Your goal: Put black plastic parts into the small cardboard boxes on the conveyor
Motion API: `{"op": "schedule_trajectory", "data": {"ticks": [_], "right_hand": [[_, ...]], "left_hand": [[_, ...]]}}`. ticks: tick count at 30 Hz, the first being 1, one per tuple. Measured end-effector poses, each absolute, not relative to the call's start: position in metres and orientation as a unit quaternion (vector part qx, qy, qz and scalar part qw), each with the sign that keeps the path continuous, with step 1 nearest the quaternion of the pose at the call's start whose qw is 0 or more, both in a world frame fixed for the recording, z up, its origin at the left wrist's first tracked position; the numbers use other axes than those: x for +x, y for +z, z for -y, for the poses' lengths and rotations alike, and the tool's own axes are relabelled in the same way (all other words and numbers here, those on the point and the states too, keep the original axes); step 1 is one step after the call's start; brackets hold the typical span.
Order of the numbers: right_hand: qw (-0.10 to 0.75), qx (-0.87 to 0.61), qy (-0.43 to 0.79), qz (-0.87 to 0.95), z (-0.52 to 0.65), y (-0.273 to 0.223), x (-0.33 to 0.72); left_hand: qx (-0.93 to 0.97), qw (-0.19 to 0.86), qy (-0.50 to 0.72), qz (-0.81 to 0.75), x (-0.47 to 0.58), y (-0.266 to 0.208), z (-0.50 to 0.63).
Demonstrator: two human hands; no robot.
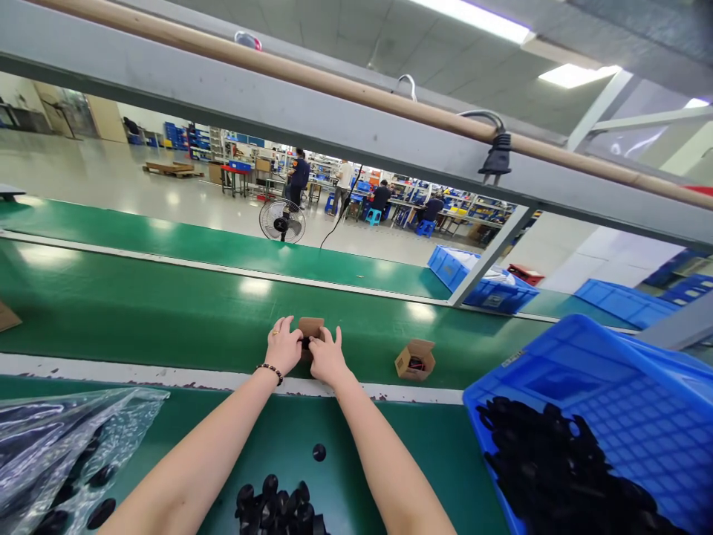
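A small open cardboard box (310,325) stands on the green belt in front of me, its back flap raised. My left hand (284,348) grips the box's left side, fingers curled, thumb at the opening. My right hand (327,357) is closed at the right side, its fingertips at the opening and one finger raised. Something dark shows inside between the hands; its kind is hidden. Nearer to me, a pile of black round plastic parts (278,509) lies on the green surface, and a single black cap-like part (319,452) lies apart from it.
Another open cardboard box (415,362) with dark contents stands to the right. A blue crate (535,383) holding many black parts fills the lower right. At the left lies a clear plastic bag (119,416) with black parts. A metal frame post (490,260) rises beyond the belt.
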State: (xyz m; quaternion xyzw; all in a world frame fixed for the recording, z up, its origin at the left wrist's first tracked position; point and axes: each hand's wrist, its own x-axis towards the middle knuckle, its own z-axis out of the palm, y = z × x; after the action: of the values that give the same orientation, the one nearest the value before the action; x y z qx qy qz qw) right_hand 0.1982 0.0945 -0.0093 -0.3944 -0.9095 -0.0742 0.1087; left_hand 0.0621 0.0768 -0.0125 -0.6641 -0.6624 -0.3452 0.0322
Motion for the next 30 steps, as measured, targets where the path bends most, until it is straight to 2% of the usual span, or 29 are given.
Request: {"op": "schedule_trajectory", "data": {"ticks": [5,10,19,22,26,28,30], "right_hand": [[0.099,-0.386,-0.060,0.915,-0.096,-0.009,0.183],[0.097,-0.373,-0.060,0.921,-0.094,-0.011,0.167],[0.052,-0.352,-0.064,0.932,-0.089,0.003,0.138],[0.102,-0.336,-0.071,0.933,-0.073,0.019,0.147],[0.168,-0.332,-0.032,0.928,-0.031,0.034,0.189],[0.168,-0.335,0.011,0.927,-0.008,0.033,0.219],[0.151,-0.359,0.054,0.920,0.013,0.029,0.250]], "left_hand": [[-0.657,-0.007,-0.347,0.669,0.044,-0.022,-0.058],[-0.654,0.016,-0.358,0.666,0.030,-0.022,-0.028],[-0.695,0.076,-0.145,0.700,0.005,-0.016,-0.046],[-0.689,0.080,-0.125,0.709,0.000,-0.015,-0.043],[-0.675,0.085,-0.174,0.712,0.002,-0.005,-0.016],[-0.684,0.060,-0.204,0.698,0.010,0.000,0.005],[-0.729,-0.029,-0.204,0.652,0.025,0.002,0.026]]}}
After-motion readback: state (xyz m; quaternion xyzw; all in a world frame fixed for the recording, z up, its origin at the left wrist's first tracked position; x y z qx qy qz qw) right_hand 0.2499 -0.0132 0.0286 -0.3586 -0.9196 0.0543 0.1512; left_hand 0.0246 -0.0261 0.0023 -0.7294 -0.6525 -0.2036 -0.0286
